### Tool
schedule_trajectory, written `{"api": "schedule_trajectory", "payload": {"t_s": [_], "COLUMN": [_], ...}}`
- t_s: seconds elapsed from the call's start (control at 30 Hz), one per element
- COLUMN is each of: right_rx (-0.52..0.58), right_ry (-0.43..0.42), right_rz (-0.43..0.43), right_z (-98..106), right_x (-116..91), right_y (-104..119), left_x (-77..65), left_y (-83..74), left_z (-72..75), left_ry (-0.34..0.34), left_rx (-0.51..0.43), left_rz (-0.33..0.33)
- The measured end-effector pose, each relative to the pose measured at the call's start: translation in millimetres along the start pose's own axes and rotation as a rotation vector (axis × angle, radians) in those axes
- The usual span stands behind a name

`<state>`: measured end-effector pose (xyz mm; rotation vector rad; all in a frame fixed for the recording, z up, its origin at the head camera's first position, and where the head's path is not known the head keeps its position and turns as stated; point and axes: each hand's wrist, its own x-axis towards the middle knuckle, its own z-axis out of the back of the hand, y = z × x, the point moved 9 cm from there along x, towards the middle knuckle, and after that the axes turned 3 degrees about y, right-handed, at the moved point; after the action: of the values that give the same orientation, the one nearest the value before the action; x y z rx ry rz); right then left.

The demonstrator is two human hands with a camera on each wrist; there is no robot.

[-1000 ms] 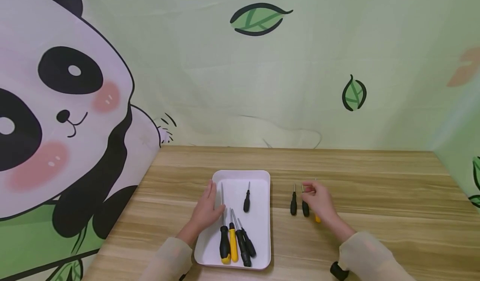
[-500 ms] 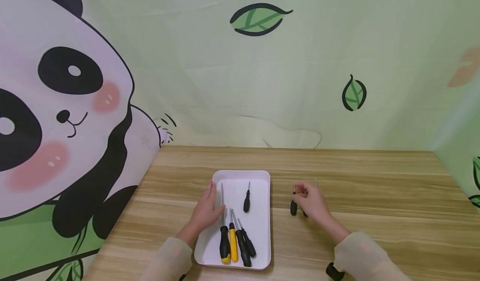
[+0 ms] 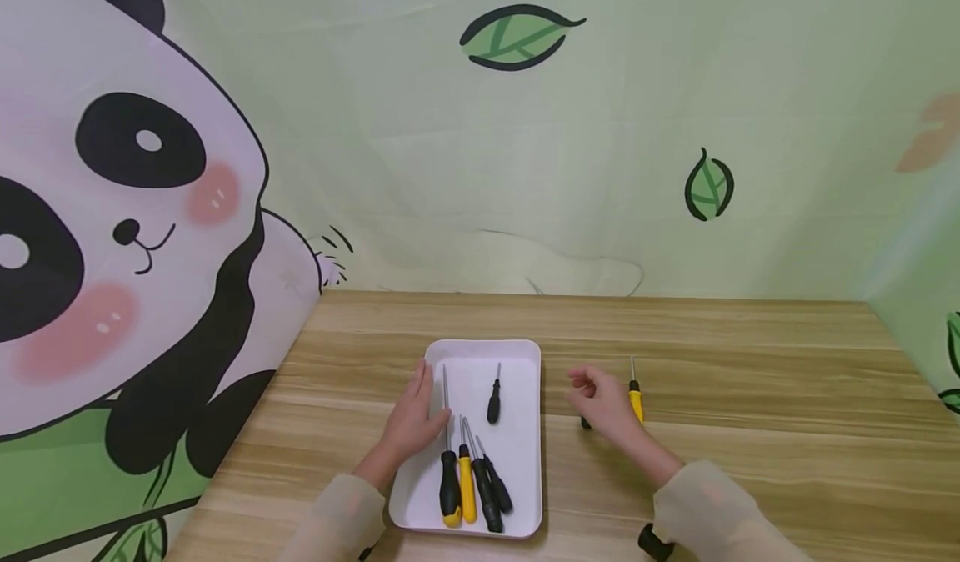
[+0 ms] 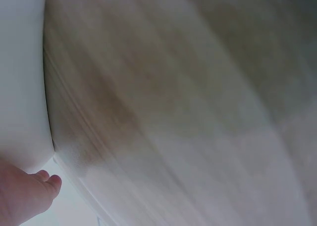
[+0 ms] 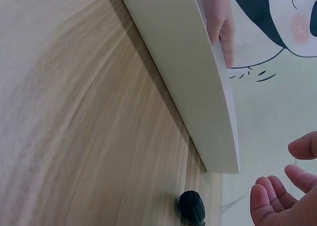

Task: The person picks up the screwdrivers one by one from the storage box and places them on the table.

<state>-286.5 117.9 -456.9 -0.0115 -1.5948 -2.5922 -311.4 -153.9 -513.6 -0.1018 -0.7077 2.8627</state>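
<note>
My left hand (image 3: 415, 416) lies with straight fingers on the left rim of a white tray (image 3: 517, 454); the left wrist view shows only its fingertips (image 4: 45, 181) beside the tray's white wall (image 4: 20, 87). The tray holds several screwdrivers: a black-and-yellow one (image 3: 449, 491), a yellow one (image 3: 467, 487), black ones (image 3: 487, 495) and a small black one (image 3: 492, 401). My right hand (image 3: 600, 402) hovers over the table right of the tray, fingers loosely curled and empty (image 5: 280, 201). A black screwdriver handle (image 5: 192, 207) lies beneath it. A yellow screwdriver (image 3: 636, 399) lies just right of the hand.
The wooden table (image 3: 750, 395) runs to a printed backdrop with a panda (image 3: 112, 237) on the left and green leaves behind. The tray's side wall (image 5: 188, 87) stands between the two hands, with my left hand (image 5: 220, 18) on its far edge.
My right hand has slid left toward the tray, uncovering the yellow screwdriver and now covering the black ones. The left hand and tray have not moved.
</note>
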Motion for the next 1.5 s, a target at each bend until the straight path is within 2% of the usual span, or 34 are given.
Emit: {"api": "schedule_trajectory", "payload": {"t_s": [0.2, 0.43, 0.93, 1.2, 1.5], "right_rx": [-0.03, 0.039, 0.051, 0.04, 0.079], "right_ry": [0.001, 0.035, 0.04, 0.034, 0.063], "right_rz": [-0.019, 0.014, 0.012, 0.004, 0.013], "right_z": [-6.2, -15.9, -30.0, -32.5, -39.0], "right_x": [0.8, 1.7, 2.3, 2.7, 2.3], "right_y": [-1.4, 2.9, 6.2, 6.5, 12.4], "left_x": [0.8, 1.0, 0.1, -1.7, -2.5], "left_y": [-0.5, -2.9, -2.7, -3.9, -4.7], "left_z": [0.6, 2.6, 3.6, 5.4, 8.3], "left_ry": [0.004, -0.011, -0.029, -0.012, -0.022], "left_rx": [0.004, 0.019, 0.027, 0.017, 0.036], "left_rz": [0.003, -0.017, -0.044, -0.031, -0.067]}}
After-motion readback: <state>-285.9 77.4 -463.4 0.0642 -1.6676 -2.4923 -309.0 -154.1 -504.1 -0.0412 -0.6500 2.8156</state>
